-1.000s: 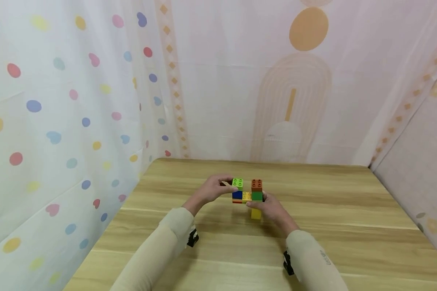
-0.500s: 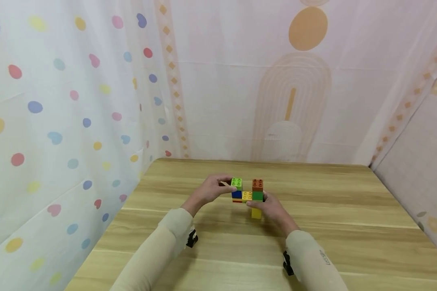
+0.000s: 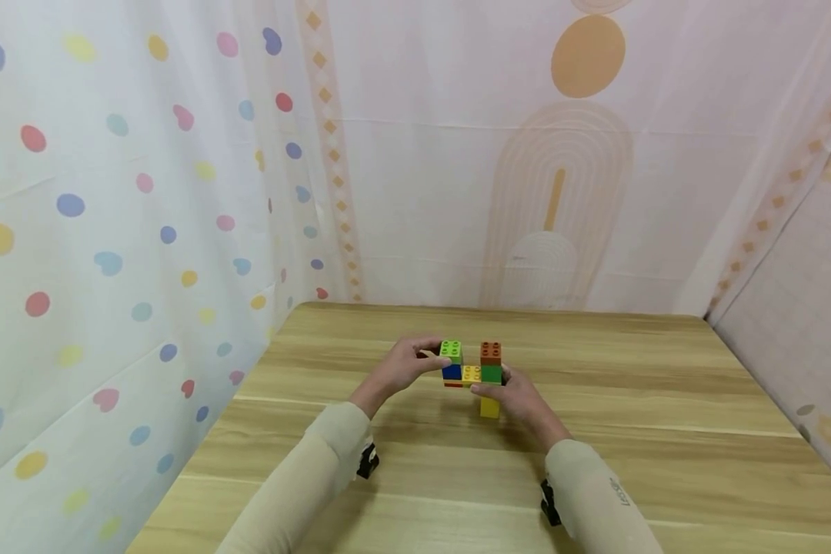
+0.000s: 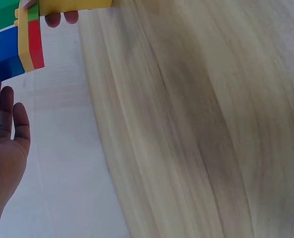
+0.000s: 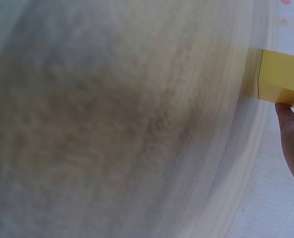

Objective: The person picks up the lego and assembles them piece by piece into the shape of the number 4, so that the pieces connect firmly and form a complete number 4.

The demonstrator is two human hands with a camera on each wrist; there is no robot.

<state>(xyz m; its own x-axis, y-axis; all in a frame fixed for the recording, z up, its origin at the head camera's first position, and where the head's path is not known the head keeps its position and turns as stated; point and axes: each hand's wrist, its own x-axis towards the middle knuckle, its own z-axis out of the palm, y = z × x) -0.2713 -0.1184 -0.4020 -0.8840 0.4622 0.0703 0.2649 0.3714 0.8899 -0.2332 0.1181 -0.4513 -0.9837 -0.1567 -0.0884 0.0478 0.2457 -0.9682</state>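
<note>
In the head view, both hands are at one structure of joined toy building bricks. Its left column has a lime green brick (image 3: 451,352) over a blue brick (image 3: 452,372), with a thin red piece (image 3: 453,385) at the bottom. A studded yellow piece (image 3: 471,375) bridges to the right column, where a reddish-brown brick (image 3: 491,353) tops a green brick (image 3: 491,374). A yellow block (image 3: 489,407) forms the lower end. My left hand (image 3: 400,365) pinches the lime green brick, thumb in front. My right hand (image 3: 522,398) grips the right column around the green brick.
The structure is over a wood-grain table (image 3: 429,492), whose far edge meets a patterned curtain (image 3: 422,192). A dotted curtain (image 3: 131,254) hangs along the left. Black wrist devices (image 3: 368,459) show under the sleeves.
Both hands keep their hold on the brick structure, which stays in nearly the same place. Only a slight shift of the whole head view shows.
</note>
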